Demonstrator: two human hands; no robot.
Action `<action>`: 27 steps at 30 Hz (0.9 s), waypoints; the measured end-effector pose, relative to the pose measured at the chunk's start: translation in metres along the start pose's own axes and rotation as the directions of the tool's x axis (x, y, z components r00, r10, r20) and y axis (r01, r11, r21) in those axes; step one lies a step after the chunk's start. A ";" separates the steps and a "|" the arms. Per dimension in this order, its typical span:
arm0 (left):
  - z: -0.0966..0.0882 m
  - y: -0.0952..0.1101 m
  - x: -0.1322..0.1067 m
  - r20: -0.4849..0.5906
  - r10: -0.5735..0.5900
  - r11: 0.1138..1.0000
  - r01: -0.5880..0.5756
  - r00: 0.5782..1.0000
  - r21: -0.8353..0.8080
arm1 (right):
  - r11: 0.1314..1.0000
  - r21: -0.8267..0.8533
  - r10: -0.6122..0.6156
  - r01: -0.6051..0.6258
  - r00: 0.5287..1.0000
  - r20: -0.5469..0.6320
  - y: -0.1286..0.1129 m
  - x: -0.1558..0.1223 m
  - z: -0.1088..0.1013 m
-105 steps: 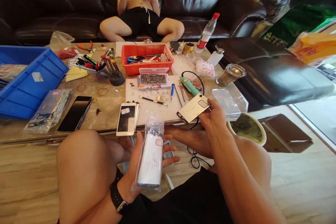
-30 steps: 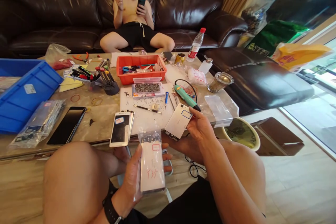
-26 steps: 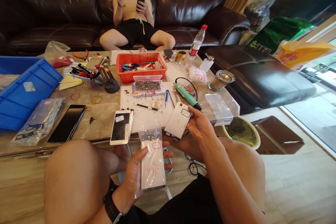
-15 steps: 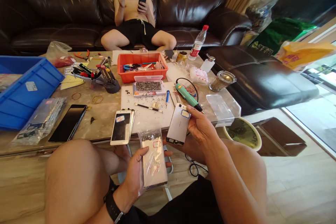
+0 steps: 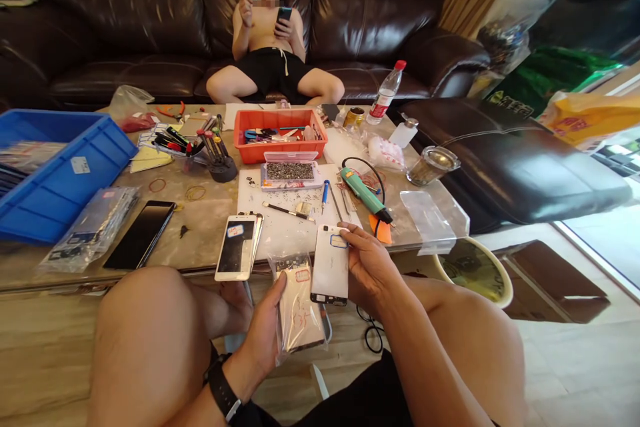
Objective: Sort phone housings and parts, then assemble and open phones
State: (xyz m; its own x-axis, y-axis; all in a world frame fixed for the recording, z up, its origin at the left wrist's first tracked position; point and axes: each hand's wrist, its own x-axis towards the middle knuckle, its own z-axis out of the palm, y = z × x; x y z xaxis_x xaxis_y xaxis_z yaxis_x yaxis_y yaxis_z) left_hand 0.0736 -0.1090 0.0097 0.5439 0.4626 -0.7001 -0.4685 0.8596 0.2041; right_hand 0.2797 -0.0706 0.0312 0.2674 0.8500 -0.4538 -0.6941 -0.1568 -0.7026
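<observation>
My left hand [image 5: 267, 320] is closed round a phone part in a clear plastic bag [image 5: 300, 310], a pale panel with red handwriting on it. Its thumb lies across the front. Gripped by its right edge, a silver phone back [image 5: 330, 270] with a blue-edged label is in my right hand [image 5: 367, 257]. The two pieces are close side by side above my lap; whether they touch I cannot tell. Just beyond them, a white phone [image 5: 235, 247] with a sticker on its dark screen rests on other phone parts at the table edge.
Beyond the white mat [image 5: 280, 220] sit a screw box [image 5: 290, 171] and a red tray [image 5: 280, 147] of tools. A green electric screwdriver [image 5: 365, 193] lies right. Left are a black phone [image 5: 140, 233] and a blue crate [image 5: 75, 193]. A person [image 5: 270, 33] sits on the sofa.
My right hand has brought the silver phone back down and left, closer to the bagged part. The bagged part has shifted slightly right. The whole view has moved a little.
</observation>
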 end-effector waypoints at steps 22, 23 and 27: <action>0.000 0.002 0.007 -0.086 0.189 0.979 -0.181 0.978 0.091 | 0.982 -0.189 -0.030 0.027 0.999 -0.016 0.027 -0.011 0.001; 0.000 0.002 0.007 -0.090 0.190 0.979 -0.182 0.978 0.087 | 0.979 -0.203 -0.029 0.026 0.999 -0.014 0.027 -0.012 0.001; 0.002 0.003 0.008 -0.089 0.205 0.977 -0.197 0.975 0.087 | 0.966 -0.254 -0.039 0.038 0.999 0.000 0.030 -0.013 0.003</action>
State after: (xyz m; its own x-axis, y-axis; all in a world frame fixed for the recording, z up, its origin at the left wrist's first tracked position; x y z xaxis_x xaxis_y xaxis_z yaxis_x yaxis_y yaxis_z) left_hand 0.0783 -0.1025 0.0062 0.3727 0.6076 -0.7014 -0.5038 0.7672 0.3969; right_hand 0.2538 -0.0850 0.0175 0.2947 0.8555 -0.4258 -0.4906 -0.2469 -0.8357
